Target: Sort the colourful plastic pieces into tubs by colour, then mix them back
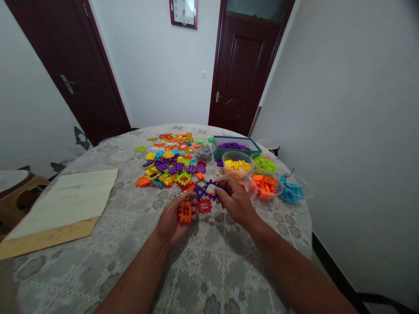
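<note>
In our left hand [170, 220] we hold an orange block [185, 212]; our right hand [234, 198] grips a purple block [212, 189], with a red block [204, 206] between them. From our hands, the mixed block pile [168, 165] sits toward eleven o'clock, the green box [218, 152] at one, blue pieces [292, 192] at three, paper [72, 196] at nine.
</note>
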Motion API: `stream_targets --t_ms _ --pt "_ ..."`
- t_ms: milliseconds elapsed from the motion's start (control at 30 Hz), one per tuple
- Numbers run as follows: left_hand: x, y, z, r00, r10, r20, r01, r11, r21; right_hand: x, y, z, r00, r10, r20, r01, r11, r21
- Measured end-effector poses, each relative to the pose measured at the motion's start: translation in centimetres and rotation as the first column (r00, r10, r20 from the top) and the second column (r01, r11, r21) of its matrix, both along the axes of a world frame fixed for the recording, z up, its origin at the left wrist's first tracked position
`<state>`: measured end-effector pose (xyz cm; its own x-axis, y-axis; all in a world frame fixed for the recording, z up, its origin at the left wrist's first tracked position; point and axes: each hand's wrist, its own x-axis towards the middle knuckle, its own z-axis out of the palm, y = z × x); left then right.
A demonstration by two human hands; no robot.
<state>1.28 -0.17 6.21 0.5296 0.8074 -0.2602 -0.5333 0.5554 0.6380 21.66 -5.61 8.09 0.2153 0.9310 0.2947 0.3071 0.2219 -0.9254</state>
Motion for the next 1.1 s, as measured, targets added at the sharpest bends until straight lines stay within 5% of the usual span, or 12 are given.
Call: stream_targets --t_ms 167,400,700,1100 --pt "-0.9 -0.1 0.1 0.995 0.039 0.093 -0.046 0.996 0.073 1.1 0.4 0.1 0.997 -0.017 -0.073 0.017 1.0 0.002" --pt "-0.7 -0.2 0.1 0.995 0.091 0.03 -0.095 0.983 0.159 4.5 0.9 0.7 0.985 -0.076 -0.154 0.078 0.997 0.006" --pt "-0.3 -0.2 0.1 0.995 0.094 0.043 -0.101 0.98 0.171 10.1 1.1 1.1 0.955 -0.296 -0.031 0.297 0.954 0.044" --pt "0.1 0.3 -0.2 0.995 0.087 0.055 -0.093 0.988 0.12 12.0 0.7 1.1 0.893 -0.414 0.174 0.41 0.91 0.064"
